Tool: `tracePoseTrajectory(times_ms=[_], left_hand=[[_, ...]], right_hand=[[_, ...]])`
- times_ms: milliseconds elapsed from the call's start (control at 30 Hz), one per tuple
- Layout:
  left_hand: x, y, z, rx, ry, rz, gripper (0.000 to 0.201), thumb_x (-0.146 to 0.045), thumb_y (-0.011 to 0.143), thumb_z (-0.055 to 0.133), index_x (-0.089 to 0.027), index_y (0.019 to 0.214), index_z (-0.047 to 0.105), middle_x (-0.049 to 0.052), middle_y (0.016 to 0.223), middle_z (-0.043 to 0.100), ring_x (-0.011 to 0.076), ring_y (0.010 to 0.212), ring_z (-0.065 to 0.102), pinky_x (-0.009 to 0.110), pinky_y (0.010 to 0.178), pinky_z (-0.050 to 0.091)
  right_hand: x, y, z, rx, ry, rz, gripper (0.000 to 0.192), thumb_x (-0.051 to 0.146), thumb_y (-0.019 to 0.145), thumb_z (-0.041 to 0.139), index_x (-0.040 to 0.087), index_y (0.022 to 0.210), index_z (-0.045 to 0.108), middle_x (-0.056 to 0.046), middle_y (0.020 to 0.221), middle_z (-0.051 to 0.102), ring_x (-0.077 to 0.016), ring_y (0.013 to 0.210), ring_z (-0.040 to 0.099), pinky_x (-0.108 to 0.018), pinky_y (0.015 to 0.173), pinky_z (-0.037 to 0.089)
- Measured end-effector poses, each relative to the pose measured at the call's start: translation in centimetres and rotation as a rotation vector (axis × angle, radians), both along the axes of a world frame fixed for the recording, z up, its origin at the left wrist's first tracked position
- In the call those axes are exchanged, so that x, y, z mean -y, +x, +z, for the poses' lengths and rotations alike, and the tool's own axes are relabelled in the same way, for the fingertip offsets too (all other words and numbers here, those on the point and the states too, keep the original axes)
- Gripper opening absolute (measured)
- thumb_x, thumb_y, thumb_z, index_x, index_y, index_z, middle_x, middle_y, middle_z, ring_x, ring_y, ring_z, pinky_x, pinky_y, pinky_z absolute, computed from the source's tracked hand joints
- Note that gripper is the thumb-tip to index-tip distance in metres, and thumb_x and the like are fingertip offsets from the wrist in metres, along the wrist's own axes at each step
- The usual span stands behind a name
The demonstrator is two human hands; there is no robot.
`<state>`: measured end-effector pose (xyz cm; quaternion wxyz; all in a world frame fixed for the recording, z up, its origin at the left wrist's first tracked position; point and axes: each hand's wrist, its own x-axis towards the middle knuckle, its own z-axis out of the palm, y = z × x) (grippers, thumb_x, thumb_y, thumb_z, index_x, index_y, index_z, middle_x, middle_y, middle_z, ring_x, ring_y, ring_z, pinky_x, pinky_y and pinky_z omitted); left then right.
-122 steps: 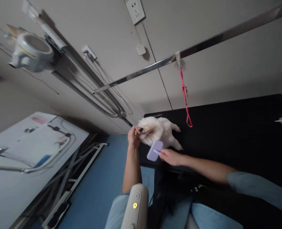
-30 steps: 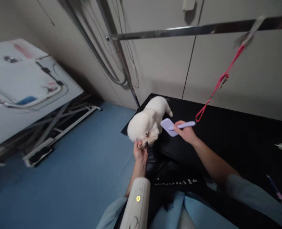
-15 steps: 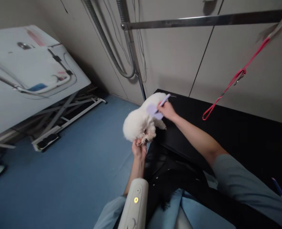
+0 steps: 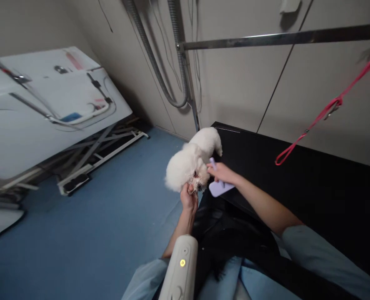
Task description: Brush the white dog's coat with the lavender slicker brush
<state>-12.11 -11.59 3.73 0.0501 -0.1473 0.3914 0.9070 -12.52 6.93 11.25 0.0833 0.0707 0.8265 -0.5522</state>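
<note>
A fluffy white dog [image 4: 184, 164] stands at the near left corner of the black table [image 4: 285, 191], its face turned toward me. Under its chin, my left hand [image 4: 189, 198] is closed on the fur by the muzzle; some of the fingers are hidden. My right hand [image 4: 224, 173] grips the handle of a lavender slicker brush [image 4: 220, 189]. The brush's flat head points down beside the dog's face, and its bristles are not visible. The dog's far legs are hidden behind its body.
A metal bar [image 4: 250, 40] crosses above the table, and a pink loop leash [image 4: 316, 121] hangs at the right. A grey hose [image 4: 160, 79] runs down the wall. Left stands a white tub [image 4: 116, 104] on a scissor frame. A white device [image 4: 180, 271] with a yellow light is in front of me.
My right hand has brought the brush from the dog's back down beside its face, and the brush has turned. The dog's face shows more. The whole view has shifted slightly.
</note>
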Motion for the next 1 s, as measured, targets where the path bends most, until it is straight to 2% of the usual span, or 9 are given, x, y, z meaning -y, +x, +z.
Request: tracePoseTrajectory(times_ms=[67,167,367,433,500,600,767,900,1000], left_hand=[[-0.3,0.3,-0.2,0.022,0.006,0.016,0.039,-0.028,0.081,0.065,-0.018,0.053,0.039,-0.007,0.048,0.042,0.0059,0.046,0.046,0.020,0.060,0.044],[-0.1,0.7,-0.2,0.020,0.017,-0.013,0.040,-0.032,0.082,0.067,-0.018,0.054,0.041,-0.004,0.052,0.048,0.0083,0.054,0.053,0.021,0.064,0.046],[-0.5,0.0,-0.4,-0.004,-0.103,-0.032,0.025,-0.038,0.081,0.072,-0.019,0.074,0.057,-0.001,0.071,0.063,0.0118,0.062,0.061,0.023,0.061,0.046],[-2.5,-0.9,-0.2,-0.042,-0.140,-0.106,0.024,-0.034,0.076,0.079,-0.022,0.087,0.061,0.001,0.087,0.069,0.0142,0.074,0.066,0.025,0.067,0.050],[-5.7,-1.7,0.0,-0.107,-0.189,-0.311,0.029,-0.022,0.069,0.084,-0.020,0.089,0.064,0.005,0.094,0.072,0.0177,0.086,0.068,0.028,0.077,0.052],[-11.7,-1.4,0.2,-0.178,-0.350,-0.478,0.026,-0.003,0.062,0.082,-0.014,0.078,0.065,0.007,0.083,0.072,0.0200,0.088,0.068,0.029,0.085,0.050],[-18.9,0.9,-1.3,-0.346,-0.498,-0.662,0.028,-0.001,0.063,0.074,-0.018,0.084,0.066,0.003,0.076,0.072,0.0205,0.088,0.069,0.035,0.096,0.049],[-21.6,1.8,-2.6,-0.441,-0.568,-0.902,0.032,-0.007,0.063,0.073,-0.016,0.093,0.068,0.007,0.079,0.073,0.0256,0.089,0.069,0.045,0.099,0.048],[-20.6,2.5,-4.1,-0.494,-0.561,-1.009,0.042,-0.021,0.070,0.074,-0.014,0.111,0.065,0.012,0.100,0.074,0.0279,0.104,0.068,0.045,0.103,0.047]], right_hand=[[2.4,0.7,-1.5,0.057,0.049,0.130,0.020,0.038,0.090,0.058,0.018,0.088,0.059,0.005,0.057,0.055,-0.0098,0.044,0.050,-0.021,0.048,0.037],[4.2,1.4,-3.1,-0.047,0.180,0.139,0.025,0.037,0.092,0.058,0.017,0.076,0.056,0.004,0.059,0.054,-0.0099,0.054,0.049,-0.021,0.052,0.033],[0.9,5.8,-5.5,-0.158,0.439,-0.007,0.029,0.037,0.096,0.053,0.018,0.076,0.061,-0.002,0.070,0.065,-0.0134,0.065,0.053,-0.024,0.062,0.032],[-0.6,8.1,-6.5,-0.100,0.499,-0.097,0.028,0.035,0.097,0.051,0.018,0.077,0.062,-0.004,0.073,0.067,-0.0151,0.068,0.057,-0.025,0.063,0.031],[-1.8,10.6,-7.1,-0.039,0.534,-0.193,0.027,0.035,0.097,0.051,0.019,0.079,0.064,-0.006,0.077,0.070,-0.0172,0.072,0.061,-0.025,0.064,0.032],[-2.5,14.0,-7.3,0.031,0.567,-0.340,0.028,0.039,0.098,0.051,0.020,0.083,0.066,-0.008,0.084,0.073,-0.0203,0.080,0.066,-0.025,0.065,0.034],[-2.8,18.1,-8.2,0.096,0.577,-0.516,0.035,0.050,0.096,0.052,0.021,0.082,0.067,-0.010,0.084,0.073,-0.0227,0.078,0.067,-0.027,0.064,0.035],[-2.1,20.6,-10.7,0.066,0.442,-0.760,0.028,0.043,0.094,0.055,0.021,0.079,0.064,-0.006,0.078,0.070,-0.0190,0.073,0.064,-0.026,0.064,0.035],[-2.1,21.8,-12.5,0.008,0.275,-0.953,0.024,0.035,0.091,0.056,0.020,0.072,0.060,-0.002,0.069,0.064,-0.0157,0.065,0.058,-0.025,0.061,0.036]])
